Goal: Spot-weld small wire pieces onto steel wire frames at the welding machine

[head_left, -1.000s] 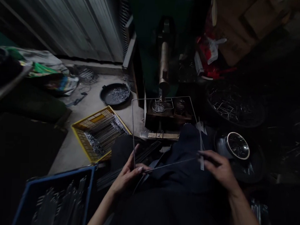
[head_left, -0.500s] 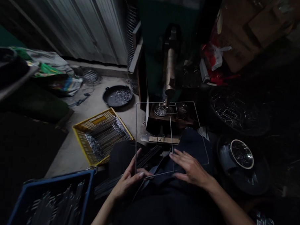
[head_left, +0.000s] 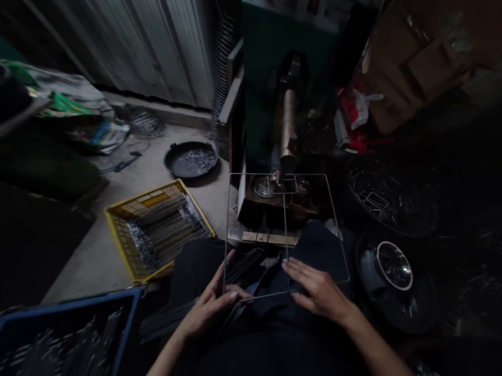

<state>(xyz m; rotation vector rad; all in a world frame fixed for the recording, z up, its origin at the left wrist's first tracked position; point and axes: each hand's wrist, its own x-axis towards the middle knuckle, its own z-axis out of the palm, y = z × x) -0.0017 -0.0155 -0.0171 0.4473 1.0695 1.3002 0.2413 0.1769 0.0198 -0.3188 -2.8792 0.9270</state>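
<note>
My left hand [head_left: 212,308] pinches the wire frame [head_left: 227,226] at its near-left corner, right hand [head_left: 317,290] spread flat steadying the cross rod [head_left: 286,223], whose long axis runs away toward the welder tip [head_left: 281,175].

thin rectangular wire frame [head_left: 331,225], flat over lap

Single head view, looking forward and down, close over lap, machine [head_left: 289,128] ahead.

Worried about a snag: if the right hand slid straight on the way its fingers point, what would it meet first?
Probably the thin cross wire of the wire frame, right at the right hand's fingertips; depth is unclear.
</note>
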